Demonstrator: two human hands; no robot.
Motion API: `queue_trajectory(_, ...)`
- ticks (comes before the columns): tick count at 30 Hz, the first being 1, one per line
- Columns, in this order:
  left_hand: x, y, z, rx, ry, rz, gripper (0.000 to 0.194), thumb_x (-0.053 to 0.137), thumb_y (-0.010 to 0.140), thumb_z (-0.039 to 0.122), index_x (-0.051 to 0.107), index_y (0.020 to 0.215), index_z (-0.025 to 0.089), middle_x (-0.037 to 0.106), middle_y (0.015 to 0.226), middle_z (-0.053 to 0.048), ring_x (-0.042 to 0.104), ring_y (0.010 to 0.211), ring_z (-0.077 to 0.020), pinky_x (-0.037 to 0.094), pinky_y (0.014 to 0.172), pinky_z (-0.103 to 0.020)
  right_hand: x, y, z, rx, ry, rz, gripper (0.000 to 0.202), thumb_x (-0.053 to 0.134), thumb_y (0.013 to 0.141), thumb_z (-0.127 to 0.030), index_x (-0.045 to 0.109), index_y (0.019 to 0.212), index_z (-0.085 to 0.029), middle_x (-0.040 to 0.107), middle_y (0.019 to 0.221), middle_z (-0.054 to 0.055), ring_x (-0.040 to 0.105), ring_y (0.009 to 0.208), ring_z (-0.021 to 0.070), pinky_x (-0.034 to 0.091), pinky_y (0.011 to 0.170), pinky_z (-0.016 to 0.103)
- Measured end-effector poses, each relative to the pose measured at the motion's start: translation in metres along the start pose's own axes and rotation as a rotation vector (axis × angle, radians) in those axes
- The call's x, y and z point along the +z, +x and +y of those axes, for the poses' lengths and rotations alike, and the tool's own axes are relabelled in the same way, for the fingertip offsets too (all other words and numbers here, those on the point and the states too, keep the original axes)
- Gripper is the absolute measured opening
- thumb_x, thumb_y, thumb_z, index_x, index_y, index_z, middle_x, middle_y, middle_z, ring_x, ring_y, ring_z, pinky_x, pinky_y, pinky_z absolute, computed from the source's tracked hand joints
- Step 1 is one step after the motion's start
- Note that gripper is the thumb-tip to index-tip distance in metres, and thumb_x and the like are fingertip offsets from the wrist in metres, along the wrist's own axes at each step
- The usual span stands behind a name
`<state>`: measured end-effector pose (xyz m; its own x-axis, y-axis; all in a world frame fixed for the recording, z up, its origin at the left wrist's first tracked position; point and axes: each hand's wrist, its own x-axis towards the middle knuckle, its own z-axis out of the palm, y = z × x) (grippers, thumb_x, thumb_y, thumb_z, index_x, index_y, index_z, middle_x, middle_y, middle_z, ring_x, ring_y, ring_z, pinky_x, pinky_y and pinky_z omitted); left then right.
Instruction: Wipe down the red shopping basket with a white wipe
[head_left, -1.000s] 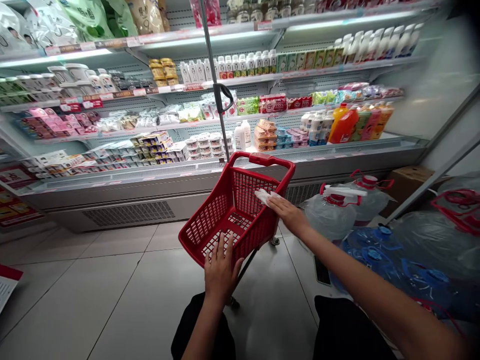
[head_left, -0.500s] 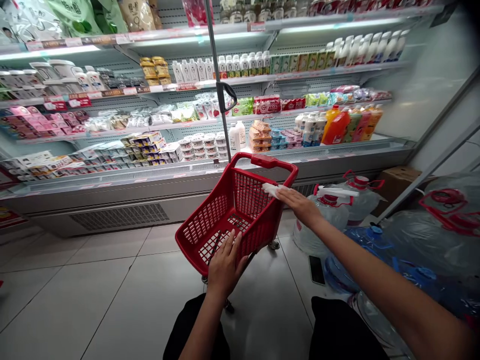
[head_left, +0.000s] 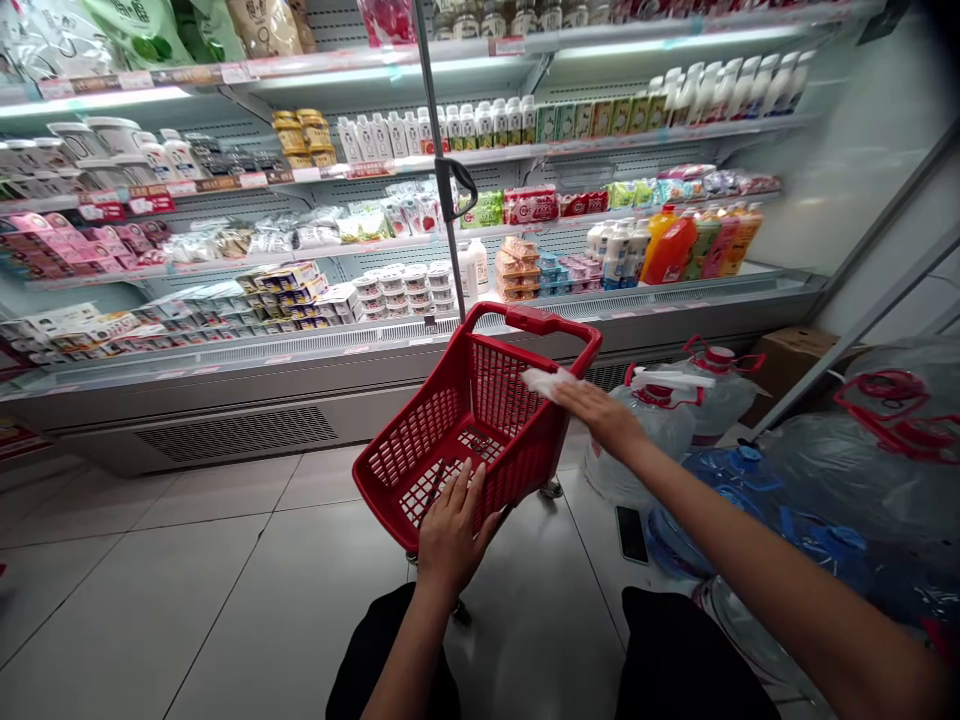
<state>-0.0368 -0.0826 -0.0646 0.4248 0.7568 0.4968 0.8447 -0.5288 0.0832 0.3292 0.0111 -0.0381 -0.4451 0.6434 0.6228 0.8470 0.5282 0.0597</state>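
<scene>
A red plastic shopping cart (head_left: 450, 400) with a perforated basket stands tilted toward me in the middle of the view. My left hand (head_left: 452, 530) lies on the near rim of its basket, fingers stretched out and slightly apart, with nothing held. At the cart's right rim, just below the handle, my right hand (head_left: 598, 412) grips a white cloth (head_left: 546, 382) and presses it against the red plastic. A dark strip lies on the basket's floor, partly behind my left fingers.
Behind the cart runs a refrigerated display (head_left: 247, 365) full of dairy and drinks, its thin upright post (head_left: 450, 230) near the cart handle. Large water bottles (head_left: 742, 460) and a cardboard box (head_left: 802, 350) crowd the right. A phone (head_left: 631, 533) lies on the floor.
The cart has shifted very slightly to the right. My right hand and the white cloth have moved a little along the rim, and my left hand remains on the near edge.
</scene>
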Motion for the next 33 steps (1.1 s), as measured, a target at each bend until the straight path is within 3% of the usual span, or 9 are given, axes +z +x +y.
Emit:
queue_trajectory(4,0.002,0.001,0.007,-0.055,0.011,-0.022,0.075,0.052,0.104,0.050,0.017,0.169,0.036,0.039,0.169,-0.003,0.054,0.142,-0.0311,0.064,0.089,-0.041,-0.002,0.000,0.019,0.161,-0.072,0.082,0.075,0.035,0.096,0.002,0.032,0.166,-0.025,0.046,0.164,0.006,0.050,0.147,0.0250,0.039,0.126,0.051)
queue_trajectory(6,0.003,0.003,0.010,-0.068,0.014,-0.035,0.076,0.052,0.103,0.051,0.016,0.169,0.035,0.038,0.169,-0.004,0.054,0.142,-0.0319,0.065,0.086,-0.041,0.011,-0.002,-0.011,0.152,-0.035,0.088,0.075,0.033,0.097,0.002,0.028,0.167,-0.026,0.048,0.162,0.007,0.051,0.146,0.0235,0.041,0.125,0.050)
queue_trajectory(11,0.007,0.006,0.016,-0.071,0.026,-0.019,0.080,0.054,0.102,0.052,0.016,0.169,0.033,0.036,0.170,-0.008,0.053,0.142,-0.0342,0.063,0.094,-0.044,0.049,-0.012,-0.132,0.029,0.158,0.045,0.079,0.036,0.099,0.000,0.014,0.169,-0.027,0.044,0.165,0.005,0.045,0.150,0.0200,0.042,0.126,0.045)
queue_trajectory(14,0.006,0.005,0.016,-0.066,0.010,-0.006,0.082,0.053,0.102,0.052,0.013,0.170,0.030,0.035,0.170,-0.011,0.051,0.145,-0.0345,0.059,0.100,-0.045,0.051,-0.016,-0.157,-0.092,0.223,0.007,0.078,0.038,0.100,-0.001,0.011,0.169,-0.024,0.042,0.166,0.005,0.040,0.153,0.0187,0.043,0.125,0.043)
queue_trajectory(17,-0.001,0.001,0.008,-0.002,-0.064,-0.047,0.083,0.050,0.104,0.052,0.008,0.170,0.025,0.031,0.172,-0.012,0.045,0.151,-0.0319,0.055,0.108,-0.044,0.038,-0.010,-0.118,-0.211,0.195,-0.028,0.076,0.036,0.100,0.001,0.016,0.169,-0.026,0.046,0.164,0.004,0.043,0.152,0.0175,0.041,0.126,0.043)
queue_trajectory(21,-0.016,-0.009,-0.023,0.118,-0.128,-0.111,0.073,0.043,0.108,0.046,0.009,0.170,0.027,0.033,0.171,-0.009,0.041,0.154,-0.0239,0.043,0.120,-0.041,0.025,0.005,-0.038,-0.051,0.120,-0.026,0.073,0.034,0.100,0.002,0.030,0.166,-0.030,0.048,0.163,0.002,0.045,0.150,0.0170,0.037,0.128,0.044)
queue_trajectory(24,-0.021,-0.018,-0.049,0.183,-0.047,-0.127,0.069,0.042,0.110,0.041,0.010,0.170,0.029,0.041,0.167,-0.007,0.044,0.152,-0.0224,0.034,0.126,-0.045,0.032,0.014,-0.021,0.086,0.115,0.006,0.072,0.032,0.100,0.001,0.031,0.165,-0.030,0.047,0.164,0.002,0.044,0.150,0.0166,0.036,0.129,0.045)
queue_trajectory(28,-0.012,-0.022,-0.058,0.218,0.035,-0.103,0.074,0.044,0.109,0.043,0.004,0.170,0.028,0.047,0.164,-0.005,0.049,0.148,-0.0216,0.028,0.128,-0.045,0.051,0.011,-0.075,0.140,0.184,0.069,0.073,0.032,0.100,0.001,0.030,0.166,-0.029,0.049,0.162,0.003,0.045,0.150,0.0177,0.037,0.128,0.044)
queue_trajectory(33,-0.004,-0.019,-0.049,0.161,0.074,-0.050,0.079,0.043,0.109,0.042,-0.004,0.169,0.023,0.043,0.166,-0.008,0.049,0.148,-0.0242,0.031,0.126,-0.045,0.053,-0.010,-0.171,-0.017,0.333,0.031,0.079,0.036,0.098,0.004,0.020,0.168,-0.031,0.047,0.163,0.003,0.044,0.151,0.0174,0.041,0.126,0.042)
